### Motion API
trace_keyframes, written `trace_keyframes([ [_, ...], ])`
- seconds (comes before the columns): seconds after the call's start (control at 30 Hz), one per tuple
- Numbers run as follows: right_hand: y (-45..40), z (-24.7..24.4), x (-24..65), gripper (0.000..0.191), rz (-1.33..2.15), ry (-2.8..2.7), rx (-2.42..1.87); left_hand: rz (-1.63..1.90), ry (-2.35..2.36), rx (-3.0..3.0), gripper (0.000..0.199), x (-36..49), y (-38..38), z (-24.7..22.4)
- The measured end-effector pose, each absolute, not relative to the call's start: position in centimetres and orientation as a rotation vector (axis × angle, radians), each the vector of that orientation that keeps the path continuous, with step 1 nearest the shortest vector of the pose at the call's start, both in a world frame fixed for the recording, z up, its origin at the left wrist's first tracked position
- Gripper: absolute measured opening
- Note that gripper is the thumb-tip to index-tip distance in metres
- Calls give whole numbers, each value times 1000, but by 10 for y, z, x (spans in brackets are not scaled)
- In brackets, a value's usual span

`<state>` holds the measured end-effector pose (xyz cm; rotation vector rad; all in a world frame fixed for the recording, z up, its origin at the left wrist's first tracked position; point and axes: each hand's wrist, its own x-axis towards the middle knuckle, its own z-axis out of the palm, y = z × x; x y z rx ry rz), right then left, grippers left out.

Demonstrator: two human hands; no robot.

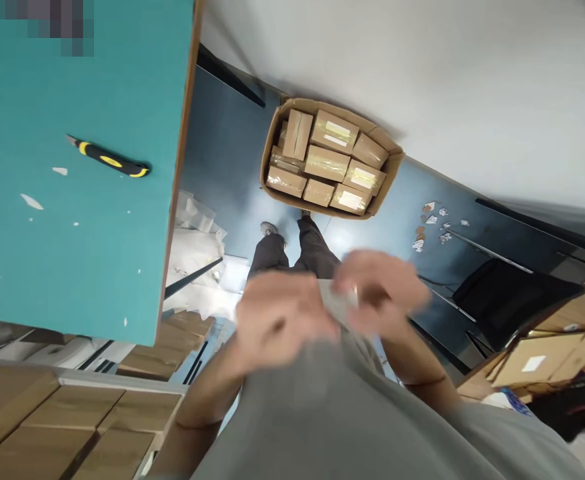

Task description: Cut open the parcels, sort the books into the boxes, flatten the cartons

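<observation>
In front of the grey shirt point(297, 413), both of my hands are raised close together and blurred by motion. My left hand point(282, 320) has its fingers curled inward; what they grip is hidden. My right hand point(385, 290) pinches a small pale grey piece point(337, 301), too smeared to tell whether it is paper, tape or cloth. That piece spans the gap between the two hands. Beyond them on the floor stands a large open carton point(395, 160), filled with several small brown boxes point(327, 162) sealed with clear tape, some bearing white labels.
A teal table point(122, 267) at left carries a black-and-yellow utility knife point(112, 160), blade showing, and white scraps. Brown boxes point(72, 407) fill a shelf lower left. Paper bits point(431, 219) litter the floor near a black chair point(512, 293). Flat cardboard point(537, 360) lies at right.
</observation>
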<state>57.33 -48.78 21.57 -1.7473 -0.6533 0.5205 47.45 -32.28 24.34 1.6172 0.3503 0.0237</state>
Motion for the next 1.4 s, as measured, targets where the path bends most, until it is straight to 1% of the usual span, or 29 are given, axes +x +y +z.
trace_keyframes([
  [0.07,-480,122,608,36,484,-440,-1979,-21,545,1535,41,513,-322,162],
  [0.1,-478,74,621,39,512,-418,-2080,-59,607,1494,35,527,-321,116],
  [0.13,-479,27,631,45,589,-429,-2193,-114,652,1466,31,537,-320,69],
  [0.17,-482,-17,637,54,665,-439,-2322,-182,704,1464,31,543,-319,23],
  [0.23,-492,-93,645,66,823,-533,-2526,-341,768,1554,43,549,-316,-60],
  [0.33,-501,-180,649,81,1013,-695,-2702,-563,757,1749,52,554,-308,-150],
  [0.47,-490,-276,647,101,1185,-839,-2799,-774,802,1857,54,564,-298,-228],
  [0.53,-483,-318,642,112,1269,-862,-2835,-788,838,1855,53,562,-297,-256],
  [0.6,-478,-352,634,119,1317,-845,-2889,-748,859,1841,53,553,-300,-278],
  [0.67,-476,-377,627,117,1280,-809,-2964,-731,863,1815,52,536,-306,-293],
  [0.73,-476,-392,622,108,1171,-795,-3034,-773,870,1773,51,516,-311,-302],
  [0.83,-476,-392,616,99,1021,-821,-3080,-851,924,1696,49,483,-317,-307],
  [0.9,-477,-374,611,99,941,-815,-3094,-858,976,1651,48,464,-319,-303],
  [0.97,-479,-337,602,98,846,-774,-3112,-812,1024,1585,44,451,-319,-292],
  [1.07,-485,-252,582,93,694,-701,-3116,-651,1072,1421,34,444,-321,-254],
  [1.13,-488,-183,565,95,570,-645,-3094,-521,1098,1286,38,446,-321,-212],
  [1.2,-485,-115,546,101,423,-637,-3041,-348,1135,1190,55,449,-319,-155],
  [1.27,-474,-53,528,110,339,-689,-2924,-89,1172,1200,73,449,-312,-89],
  [1.3,-465,-26,518,116,311,-709,-2847,38,1168,1241,76,445,-305,-55],
  [1.4,-422,38,490,128,351,-681,-2581,315,1174,1425,67,424,-271,41],
])
